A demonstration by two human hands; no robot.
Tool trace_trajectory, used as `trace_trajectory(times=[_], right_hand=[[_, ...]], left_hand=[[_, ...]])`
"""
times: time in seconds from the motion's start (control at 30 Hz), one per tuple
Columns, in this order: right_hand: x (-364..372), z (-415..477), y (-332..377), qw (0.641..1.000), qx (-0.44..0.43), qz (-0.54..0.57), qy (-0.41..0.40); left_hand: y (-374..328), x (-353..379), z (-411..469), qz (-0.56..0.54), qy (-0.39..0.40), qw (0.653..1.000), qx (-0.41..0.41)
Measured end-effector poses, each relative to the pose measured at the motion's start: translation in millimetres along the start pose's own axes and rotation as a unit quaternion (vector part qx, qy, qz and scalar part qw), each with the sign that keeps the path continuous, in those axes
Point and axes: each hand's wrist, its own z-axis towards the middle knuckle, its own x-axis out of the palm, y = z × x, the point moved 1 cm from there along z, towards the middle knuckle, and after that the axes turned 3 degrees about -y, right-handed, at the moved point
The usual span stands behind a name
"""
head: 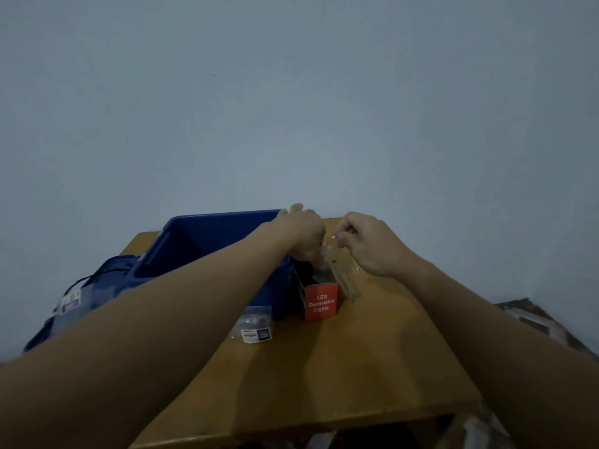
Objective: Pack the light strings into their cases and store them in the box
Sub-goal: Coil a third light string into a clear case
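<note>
A red case (321,302) printed "LED Decorative Lights" stands open on the wooden table (324,367), right beside the blue box (201,241). A light string (327,254) hangs into the case's open top. My left hand (304,234) grips the bundled string just above the case. My right hand (369,244) pinches the string's thin wire end a little to the right. A clear plastic case (254,324) with a label lies flat in front of the blue box. Most of the string is hidden by my hands.
Left of the blue box rests its blue lid (107,280), with a labelled packet (69,301) and a black cable on it. A pale wall stands behind the table. Patterned cloth (534,319) lies at the right past the table edge.
</note>
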Motion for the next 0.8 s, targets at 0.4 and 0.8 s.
trace_trajectory(times=[0.4, 0.8], right_hand=[[-71, -62, 56, 0.988, 0.014, 0.151, -0.036], [-74, -142, 133, 0.974, 0.006, 0.202, 0.103]], left_hand=[[-3, -34, -104, -0.418, -0.233, 0.878, 0.014], [-23, -27, -219, -0.626, -0.207, 0.751, 0.035]])
